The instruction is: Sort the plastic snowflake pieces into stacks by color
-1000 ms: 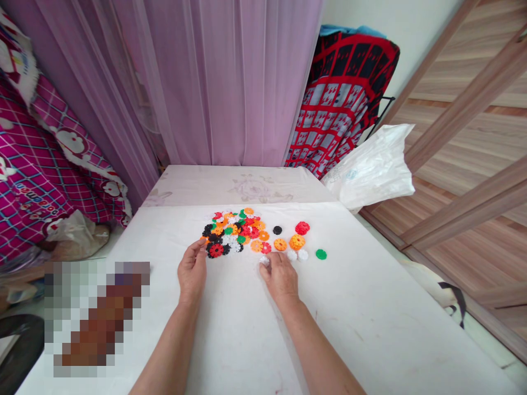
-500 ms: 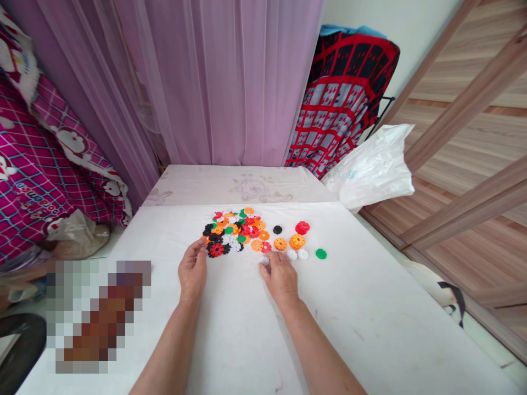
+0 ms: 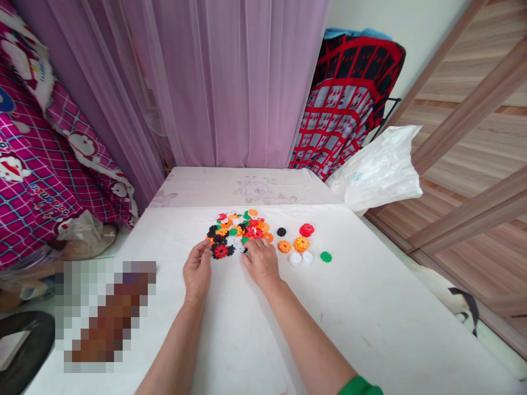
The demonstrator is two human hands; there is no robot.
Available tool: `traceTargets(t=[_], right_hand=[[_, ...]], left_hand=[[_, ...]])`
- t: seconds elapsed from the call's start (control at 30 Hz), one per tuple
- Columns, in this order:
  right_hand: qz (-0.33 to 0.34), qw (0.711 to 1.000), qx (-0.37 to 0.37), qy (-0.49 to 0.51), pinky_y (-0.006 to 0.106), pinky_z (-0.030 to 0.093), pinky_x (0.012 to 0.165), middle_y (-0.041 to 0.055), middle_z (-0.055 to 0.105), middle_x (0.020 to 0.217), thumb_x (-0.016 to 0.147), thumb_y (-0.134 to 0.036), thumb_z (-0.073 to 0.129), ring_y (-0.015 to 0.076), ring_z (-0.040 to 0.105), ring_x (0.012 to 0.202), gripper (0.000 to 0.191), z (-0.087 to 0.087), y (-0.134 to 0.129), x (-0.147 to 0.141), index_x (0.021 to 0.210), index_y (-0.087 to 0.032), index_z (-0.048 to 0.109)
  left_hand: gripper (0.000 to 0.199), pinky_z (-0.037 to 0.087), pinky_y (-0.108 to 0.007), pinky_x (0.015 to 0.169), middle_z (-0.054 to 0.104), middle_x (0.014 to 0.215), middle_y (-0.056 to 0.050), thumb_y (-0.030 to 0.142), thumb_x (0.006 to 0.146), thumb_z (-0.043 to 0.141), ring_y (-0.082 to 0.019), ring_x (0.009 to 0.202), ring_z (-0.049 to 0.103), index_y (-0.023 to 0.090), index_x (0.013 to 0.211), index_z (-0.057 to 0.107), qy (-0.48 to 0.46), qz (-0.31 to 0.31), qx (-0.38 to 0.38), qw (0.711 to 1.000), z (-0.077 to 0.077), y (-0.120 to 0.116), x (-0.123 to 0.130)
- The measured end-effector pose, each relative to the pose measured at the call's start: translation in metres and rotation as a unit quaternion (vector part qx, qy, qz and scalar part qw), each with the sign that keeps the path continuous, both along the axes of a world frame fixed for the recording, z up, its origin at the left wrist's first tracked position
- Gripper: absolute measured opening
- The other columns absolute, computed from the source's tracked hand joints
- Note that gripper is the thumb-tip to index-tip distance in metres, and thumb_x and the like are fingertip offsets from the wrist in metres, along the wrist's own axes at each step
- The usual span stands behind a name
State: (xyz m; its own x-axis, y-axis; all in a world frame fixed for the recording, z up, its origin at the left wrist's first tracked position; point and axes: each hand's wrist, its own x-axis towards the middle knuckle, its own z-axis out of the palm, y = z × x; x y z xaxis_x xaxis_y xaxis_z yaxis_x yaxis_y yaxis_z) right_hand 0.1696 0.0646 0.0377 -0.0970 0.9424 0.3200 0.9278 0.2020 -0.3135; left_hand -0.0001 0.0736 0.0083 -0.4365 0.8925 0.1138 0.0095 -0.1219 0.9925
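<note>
A mixed pile of notched plastic discs (image 3: 233, 232) in red, orange, green, black and white lies on the white-covered table. My left hand (image 3: 197, 269) rests at the pile's left edge, thumb and fingers drawn together; what they pinch, if anything, is too small to make out. At the pile's right front edge is my right hand (image 3: 261, 263), its fingertips bent down on the discs and partly hidden. Right of the pile lie a black disc (image 3: 281, 232), red discs (image 3: 306, 230), orange discs (image 3: 302, 244), white discs (image 3: 295, 258) and a green disc (image 3: 326, 257).
A white plastic bag (image 3: 379, 170) stands beyond the table's right back corner. Purple curtains (image 3: 242, 82) hang behind the table (image 3: 349, 318). A pixelated patch (image 3: 111, 318) covers the left side. Wooden doors (image 3: 465, 142) are at the right.
My right hand has moved left, from the small white discs to the main pile. My left hand stays by the pile's left edge. The view has shifted slightly.
</note>
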Motion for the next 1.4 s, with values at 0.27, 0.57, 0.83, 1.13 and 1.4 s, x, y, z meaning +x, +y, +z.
traceTargets(t=[0.27,0.57,0.83,1.13,1.4], right_hand=[[-0.009,0.997,-0.07,-0.014,0.034,0.041,0.084,0.0048,0.069,0.101,0.081,-0.023,0.063,0.0234,0.054,0.101,0.023,0.005,0.02,-0.014,0.103,-0.022,0.066],[-0.033,0.997,-0.073,-0.024,0.033,0.042,0.081,0.0064,0.068,0.1,0.08,-0.023,0.063,0.0231,0.057,0.099,0.023,0.001,0.018,-0.015,0.103,-0.021,0.062],[-0.051,0.996,-0.074,-0.007,0.032,0.042,0.079,0.005,0.07,0.092,0.075,-0.021,0.064,0.0228,0.059,0.091,0.026,0.009,0.024,-0.016,0.101,-0.022,0.062],[-0.136,0.969,0.018,0.207,0.029,0.048,0.071,0.0021,0.068,0.097,0.074,-0.028,0.055,0.014,0.061,0.068,0.037,-0.025,-0.04,0.046,0.11,-0.021,0.056],[-0.16,0.966,-0.009,0.201,0.027,0.047,0.066,-0.0007,0.069,0.096,0.072,-0.027,0.055,0.0127,0.059,0.062,0.038,-0.034,-0.048,0.052,0.111,-0.024,0.055]], left_hand=[[0.032,0.048,-0.039,0.097,0.071,0.109,-0.007,0.04,0.078,0.062,-0.021,0.105,0.064,0.02,0.102,0.068,-0.011,-0.006,-0.005,1.0,-0.004,0.002,-0.001],[0.031,0.047,-0.039,0.098,0.071,0.107,-0.007,0.041,0.077,0.062,-0.021,0.103,0.064,0.02,0.1,0.068,-0.015,-0.002,-0.005,1.0,-0.003,0.002,0.0],[0.033,0.048,-0.038,0.097,0.071,0.108,-0.007,0.042,0.077,0.062,-0.021,0.104,0.064,0.02,0.102,0.068,-0.012,-0.004,-0.008,1.0,-0.005,0.003,-0.001],[0.031,0.047,-0.041,0.098,0.071,0.107,-0.007,0.04,0.077,0.062,-0.022,0.105,0.064,0.02,0.099,0.068,-0.02,-0.003,-0.009,1.0,-0.001,0.002,0.001],[0.032,0.048,-0.037,0.096,0.07,0.109,-0.007,0.041,0.078,0.062,-0.021,0.104,0.064,0.02,0.1,0.067,0.0,-0.007,-0.002,1.0,0.001,-0.001,0.001]])
